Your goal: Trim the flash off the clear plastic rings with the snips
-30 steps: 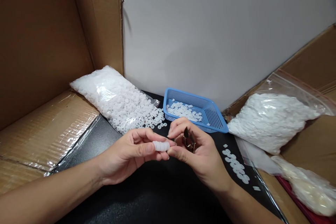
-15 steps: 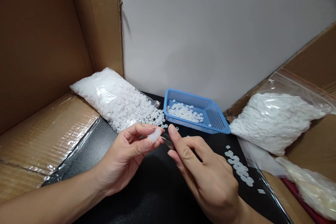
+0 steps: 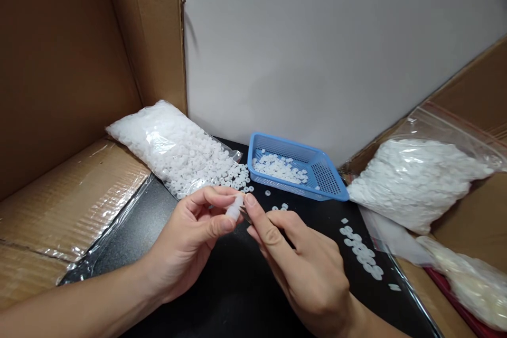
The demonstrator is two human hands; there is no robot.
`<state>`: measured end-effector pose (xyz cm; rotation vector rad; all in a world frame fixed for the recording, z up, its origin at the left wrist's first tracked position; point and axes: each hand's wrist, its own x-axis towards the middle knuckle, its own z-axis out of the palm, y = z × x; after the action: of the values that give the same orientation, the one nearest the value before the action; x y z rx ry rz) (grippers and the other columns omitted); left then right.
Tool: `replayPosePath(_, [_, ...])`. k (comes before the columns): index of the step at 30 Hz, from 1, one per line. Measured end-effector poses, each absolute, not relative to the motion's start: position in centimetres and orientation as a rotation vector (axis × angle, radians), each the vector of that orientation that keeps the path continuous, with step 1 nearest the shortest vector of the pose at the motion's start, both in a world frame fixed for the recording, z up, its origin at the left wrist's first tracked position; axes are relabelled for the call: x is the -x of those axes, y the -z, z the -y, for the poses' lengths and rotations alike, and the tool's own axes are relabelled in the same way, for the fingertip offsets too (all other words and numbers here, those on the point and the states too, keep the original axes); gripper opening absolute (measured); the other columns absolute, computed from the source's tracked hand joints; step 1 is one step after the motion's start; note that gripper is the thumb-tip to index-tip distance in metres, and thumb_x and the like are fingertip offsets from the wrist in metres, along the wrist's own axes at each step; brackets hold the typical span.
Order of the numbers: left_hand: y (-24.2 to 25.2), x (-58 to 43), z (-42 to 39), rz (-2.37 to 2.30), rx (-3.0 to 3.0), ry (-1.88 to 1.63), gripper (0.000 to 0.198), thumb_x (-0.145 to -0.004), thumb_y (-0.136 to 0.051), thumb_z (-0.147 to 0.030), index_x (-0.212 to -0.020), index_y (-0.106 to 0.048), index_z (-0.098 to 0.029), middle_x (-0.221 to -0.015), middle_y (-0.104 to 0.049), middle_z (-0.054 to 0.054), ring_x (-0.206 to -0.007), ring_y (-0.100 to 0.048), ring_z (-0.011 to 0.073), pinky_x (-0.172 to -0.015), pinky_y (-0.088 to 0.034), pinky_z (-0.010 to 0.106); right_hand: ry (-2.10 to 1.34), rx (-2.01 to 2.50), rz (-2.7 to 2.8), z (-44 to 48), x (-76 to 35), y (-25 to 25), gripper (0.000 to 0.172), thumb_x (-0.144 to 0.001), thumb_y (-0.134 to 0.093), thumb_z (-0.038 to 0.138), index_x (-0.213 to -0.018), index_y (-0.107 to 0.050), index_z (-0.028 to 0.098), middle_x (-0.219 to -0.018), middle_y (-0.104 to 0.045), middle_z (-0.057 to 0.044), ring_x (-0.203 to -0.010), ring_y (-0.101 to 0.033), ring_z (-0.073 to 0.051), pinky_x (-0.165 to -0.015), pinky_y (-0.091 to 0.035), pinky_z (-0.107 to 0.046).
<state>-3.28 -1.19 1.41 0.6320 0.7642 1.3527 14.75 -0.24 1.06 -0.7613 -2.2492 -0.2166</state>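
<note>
My left hand (image 3: 194, 237) pinches a short stack of small white plastic rings (image 3: 234, 209) between thumb and fingers above the black table. My right hand (image 3: 304, 269) meets it from the right, index fingertip touching the stack. The metal tool it held a moment ago is almost hidden under its fingers. Just behind the hands loose white rings (image 3: 237, 182) spill from an open clear bag (image 3: 174, 150). A blue mesh basket (image 3: 330, 182) with several white rings inside stands behind and to the right.
A second clear bag of white parts (image 3: 412, 179) lies at right on a cardboard flap, another bag (image 3: 467, 280) below it. A row of white rings (image 3: 360, 253) lies on the black table (image 3: 222, 296). Cardboard walls (image 3: 63, 63) enclose the left; a grey wall (image 3: 317, 47) is behind.
The stack of rings tilted from level to slanted in my left hand. My right hand turned palm down and slid left, its metal tool now mostly hidden, fingertip on the stack.
</note>
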Motion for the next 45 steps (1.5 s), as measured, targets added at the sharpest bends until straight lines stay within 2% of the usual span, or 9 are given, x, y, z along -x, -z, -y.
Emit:
replayPosePath(7, [-1.4, 3.2, 1.6, -0.775, -0.650, -1.366, 0.017, -0.066, -0.091, -0.015, -0.074, -0.077, -0.020, -0.094, -0.070, 0.000, -0.089, -0.065, 0.0131, -0.081, -0.054, 0.021, 0.239, 0.774, 2.242, 0.4, -14.4, -1.1, 0.068, -0.103, -0.047, 0.011, -0.162, -0.015, 0.023, -0.079, -0.070, -0.005, -0.064, -0.068, -0.016, -0.052, -0.053, -0.026])
replayPosePath(18, [-1.5, 3.0, 1.7, -0.753, -0.663, -1.372, 0.014, -0.072, -0.087, -0.011, -0.076, -0.077, -0.020, -0.095, -0.073, -0.002, -0.091, -0.067, 0.0099, -0.084, -0.054, 0.016, 0.248, 0.767, 2.255, 0.4, -14.6, -1.0, 0.067, -0.103, -0.047, 0.008, -0.162, -0.018, 0.020, -0.076, -0.067, -0.005, -0.065, -0.066, -0.016, -0.054, -0.052, -0.025])
replayPosePath(31, [-1.3, 3.0, 1.8, -0.716, -0.665, -1.381, 0.013, -0.073, -0.087, -0.011, -0.078, -0.077, -0.018, -0.095, -0.073, -0.002, -0.089, -0.070, 0.0091, -0.086, -0.056, 0.016, 0.259, 0.764, 2.237, 0.3, -14.9, -1.0, 0.054, -0.103, -0.047, 0.008, -0.156, -0.036, 0.010, -0.080, -0.067, -0.006, -0.068, -0.064, -0.014, -0.059, -0.051, -0.023])
replayPosePath(37, [-0.7, 3.4, 0.8, -0.615, -0.769, -1.378, 0.028, -0.070, -0.090, -0.010, -0.093, -0.079, -0.023, -0.090, -0.077, -0.003, -0.088, -0.075, 0.0111, -0.088, -0.058, 0.017, 0.054, 0.784, 2.093, 0.1, -15.3, -2.1, 0.051, -0.101, -0.049, 0.005, -0.151, -0.048, 0.017, -0.086, -0.064, -0.004, -0.069, -0.062, -0.010, -0.060, -0.050, -0.020])
replayPosePath(41, [-0.4, 3.9, 0.1, -0.509, -0.935, -1.380, 0.044, -0.071, -0.088, -0.006, -0.107, -0.078, -0.029, -0.096, -0.080, -0.003, -0.089, -0.077, 0.0138, -0.085, -0.061, 0.018, -0.152, 0.785, 1.982, -0.1, -15.4, -2.7, 0.047, -0.100, -0.053, 0.008, -0.145, -0.055, 0.017, -0.089, -0.063, -0.004, -0.071, -0.061, -0.012, -0.063, -0.052, -0.023])
replayPosePath(45, [-0.4, 4.2, -0.2, -0.467, -1.068, -1.383, 0.052, -0.073, -0.085, -0.003, -0.116, -0.075, -0.031, -0.099, -0.079, -0.003, -0.087, -0.076, 0.0138, -0.085, -0.062, 0.021, -0.190, 0.791, 1.931, -0.2, -15.8, -3.0, 0.045, -0.098, -0.056, 0.009, -0.142, -0.058, 0.020, -0.088, -0.063, -0.003, -0.072, -0.059, -0.012, -0.066, -0.053, -0.023])
